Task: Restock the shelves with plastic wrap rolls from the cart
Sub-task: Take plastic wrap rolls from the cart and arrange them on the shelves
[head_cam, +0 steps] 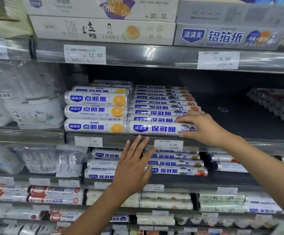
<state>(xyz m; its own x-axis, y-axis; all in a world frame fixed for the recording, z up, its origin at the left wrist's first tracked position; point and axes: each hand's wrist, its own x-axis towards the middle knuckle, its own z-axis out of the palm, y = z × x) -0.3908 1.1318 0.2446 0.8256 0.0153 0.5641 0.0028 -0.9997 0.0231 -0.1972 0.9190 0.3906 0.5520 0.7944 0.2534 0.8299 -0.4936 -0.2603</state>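
1. Fingers of the left hand [132, 167] are straight and spread, holding nothing. Their tips reach the front rail of the middle shelf [114, 141], just left of the 9.90 price tag [169, 145].
2. Behind that hand, on the shelf below, lie tomato-print rolls [176, 163], partly hidden by the palm.
3. The right hand [200, 128] curls round the right end of the front plastic wrap roll [156, 128], thumb beneath and fingers on top. The roll lies lengthwise along the middle shelf's near edge.
4. Matching rolls [159, 106] rise in rows behind it toward the back.
5. Touching on the left, orange-print rolls [95, 112] are stacked above the 7.00 tag [88, 141]. To the right is bare dark shelf, then dark rolls [273, 106] at the far right.
6. Flat boxes [104, 29] sit on the top shelf.
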